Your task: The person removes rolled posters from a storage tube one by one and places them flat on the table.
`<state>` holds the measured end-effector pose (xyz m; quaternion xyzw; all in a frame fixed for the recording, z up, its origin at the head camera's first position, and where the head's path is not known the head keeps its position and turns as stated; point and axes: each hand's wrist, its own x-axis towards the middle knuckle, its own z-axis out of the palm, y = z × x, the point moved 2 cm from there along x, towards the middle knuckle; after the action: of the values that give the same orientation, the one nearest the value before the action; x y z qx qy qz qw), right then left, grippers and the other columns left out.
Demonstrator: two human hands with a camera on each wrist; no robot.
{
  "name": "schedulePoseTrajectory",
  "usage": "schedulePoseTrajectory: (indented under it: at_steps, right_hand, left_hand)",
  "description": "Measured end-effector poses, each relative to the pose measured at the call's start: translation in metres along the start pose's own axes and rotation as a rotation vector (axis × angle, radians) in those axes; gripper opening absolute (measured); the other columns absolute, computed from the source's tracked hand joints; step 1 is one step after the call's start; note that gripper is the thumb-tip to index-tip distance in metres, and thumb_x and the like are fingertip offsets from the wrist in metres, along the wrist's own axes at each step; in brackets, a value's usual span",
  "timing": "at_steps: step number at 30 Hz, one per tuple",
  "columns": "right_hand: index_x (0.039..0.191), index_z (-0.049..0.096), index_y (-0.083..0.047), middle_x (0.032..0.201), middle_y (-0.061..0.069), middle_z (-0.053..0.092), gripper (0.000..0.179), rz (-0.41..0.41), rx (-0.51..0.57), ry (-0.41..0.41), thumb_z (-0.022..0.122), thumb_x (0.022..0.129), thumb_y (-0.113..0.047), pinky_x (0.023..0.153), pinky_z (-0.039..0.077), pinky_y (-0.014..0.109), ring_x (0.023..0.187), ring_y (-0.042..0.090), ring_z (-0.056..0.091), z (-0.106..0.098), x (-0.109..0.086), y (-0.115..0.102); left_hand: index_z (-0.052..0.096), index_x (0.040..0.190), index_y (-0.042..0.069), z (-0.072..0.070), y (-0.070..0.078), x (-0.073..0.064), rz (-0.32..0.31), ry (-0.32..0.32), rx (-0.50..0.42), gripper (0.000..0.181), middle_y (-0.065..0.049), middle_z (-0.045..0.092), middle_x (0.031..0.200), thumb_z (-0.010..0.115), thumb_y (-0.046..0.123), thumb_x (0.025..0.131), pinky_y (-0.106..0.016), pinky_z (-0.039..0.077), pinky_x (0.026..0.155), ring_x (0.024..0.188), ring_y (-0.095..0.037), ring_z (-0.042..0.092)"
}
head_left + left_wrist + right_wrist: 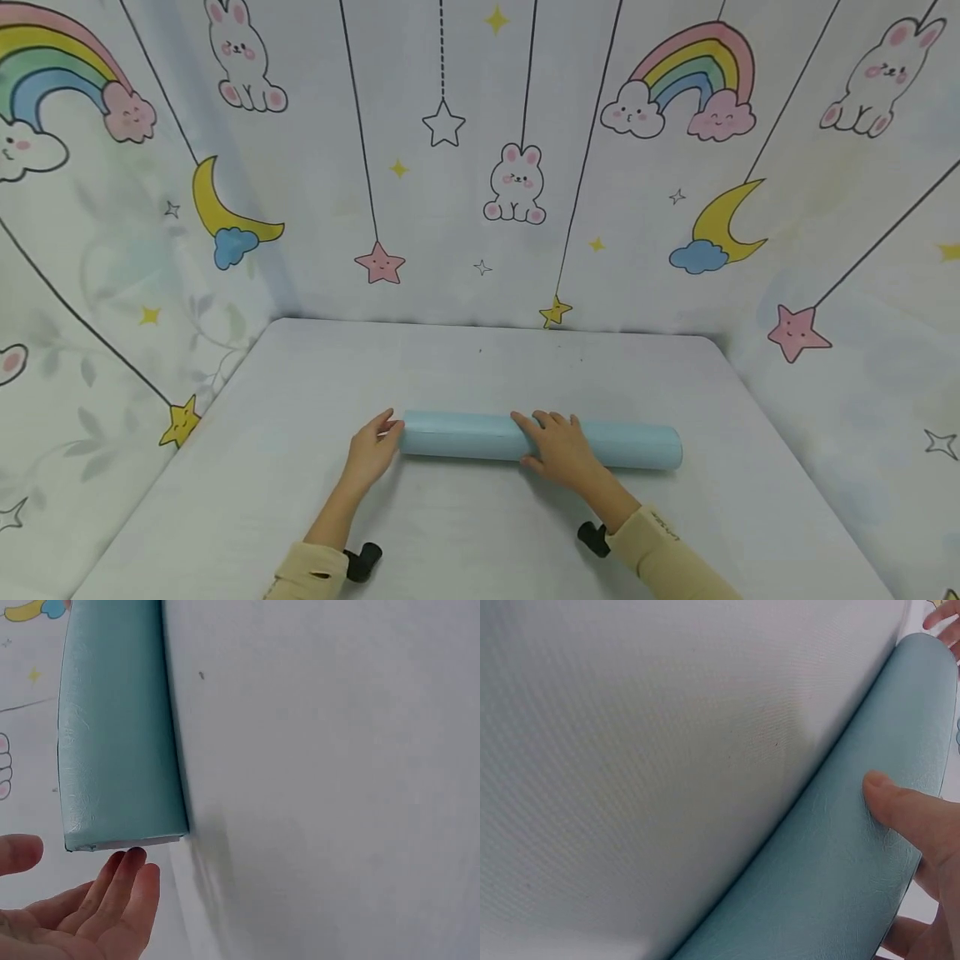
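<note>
A light-blue rolled-up mat (465, 437) with a smooth sheen lies crosswise on the white table. At its left end is my left hand (371, 454), the fingertips right at the rim. The left wrist view shows that hand's fingers (112, 896) extended below the flat end of the roll (124, 742), with the thumb apart to one side. My right hand (561, 454) spans the roll a little right of its middle. In the right wrist view its thumb (900, 806) lies on one side of the roll (810, 877), and its fingers curl at the far side.
The white table (247, 500) has rounded far corners. Behind and beside it hangs a cloth (322, 167) printed with rabbits, rainbows, moons and stars. A black device sits at each wrist, next to the beige sleeves (667, 554).
</note>
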<state>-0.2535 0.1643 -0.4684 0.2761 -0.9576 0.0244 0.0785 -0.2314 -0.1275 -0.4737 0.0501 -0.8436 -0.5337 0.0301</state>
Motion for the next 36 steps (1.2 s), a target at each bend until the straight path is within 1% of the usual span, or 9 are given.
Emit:
schedulePoseTrajectory:
  at_steps: [3,8,12,16,21,27,36]
  right_hand:
    - [0.137,0.043,-0.02,0.119,0.013,0.054,0.07,0.002,-0.006,-0.004,0.071,0.076,-0.041,0.084,0.038,0.062,0.108,0.036,0.051,0.0,0.0,0.0]
    - [0.137,0.043,-0.019,0.119,0.013,0.054,0.07,-0.005,-0.003,0.001,0.071,0.077,-0.04,0.085,0.037,0.063,0.108,0.036,0.051,-0.001,0.001,-0.001]
    - [0.137,0.042,-0.02,0.12,0.013,0.053,0.069,-0.01,-0.007,0.002,0.071,0.077,-0.04,0.086,0.036,0.063,0.109,0.036,0.05,-0.003,0.001,-0.002]
    - [0.137,0.042,-0.02,0.12,0.013,0.053,0.069,-0.005,-0.011,-0.007,0.07,0.078,-0.041,0.086,0.036,0.062,0.109,0.035,0.05,-0.004,0.001,-0.002]
    - [0.137,0.043,-0.019,0.12,0.014,0.053,0.069,0.002,0.002,-0.013,0.07,0.077,-0.04,0.086,0.036,0.063,0.109,0.036,0.05,-0.005,0.0,-0.003]
    - [0.137,0.043,-0.019,0.12,0.014,0.053,0.069,-0.004,0.002,-0.007,0.071,0.077,-0.039,0.086,0.036,0.063,0.109,0.036,0.051,-0.006,0.0,-0.003]
    - [0.137,0.044,-0.018,0.119,0.014,0.054,0.069,-0.007,0.001,-0.002,0.071,0.077,-0.039,0.085,0.036,0.063,0.108,0.036,0.051,-0.007,-0.001,-0.004]
  left_hand:
    - [0.04,0.133,-0.007,0.002,-0.004,0.0,-0.067,-0.003,-0.093,0.045,-0.026,0.054,0.118,0.044,0.018,0.095,-0.036,0.051,0.077,0.105,-0.034,0.055]
    - [0.04,0.134,-0.005,0.005,-0.009,0.0,-0.155,-0.052,-0.248,0.044,-0.027,0.048,0.126,0.04,0.019,0.097,-0.039,0.049,0.081,0.111,-0.036,0.051]
    - [0.041,0.133,-0.004,0.008,-0.013,0.001,-0.2,-0.075,-0.307,0.043,-0.025,0.044,0.131,0.037,0.022,0.098,-0.039,0.047,0.085,0.116,-0.036,0.047]
    - [0.042,0.131,-0.007,0.01,-0.015,0.002,-0.218,-0.083,-0.33,0.045,-0.025,0.046,0.128,0.035,0.023,0.099,-0.04,0.046,0.087,0.116,-0.036,0.047]
    - [0.043,0.128,-0.011,0.012,-0.017,0.003,-0.218,-0.106,-0.355,0.045,-0.025,0.047,0.126,0.033,0.022,0.099,-0.041,0.044,0.09,0.115,-0.036,0.046]
    - [0.042,0.128,-0.013,0.015,-0.02,0.006,-0.207,-0.135,-0.349,0.046,-0.026,0.048,0.124,0.03,0.021,0.099,-0.041,0.045,0.089,0.113,-0.036,0.047]
    - [0.038,0.13,-0.013,0.015,-0.021,0.006,-0.223,-0.14,-0.352,0.047,-0.027,0.045,0.126,0.03,0.021,0.099,-0.039,0.046,0.088,0.115,-0.036,0.046]
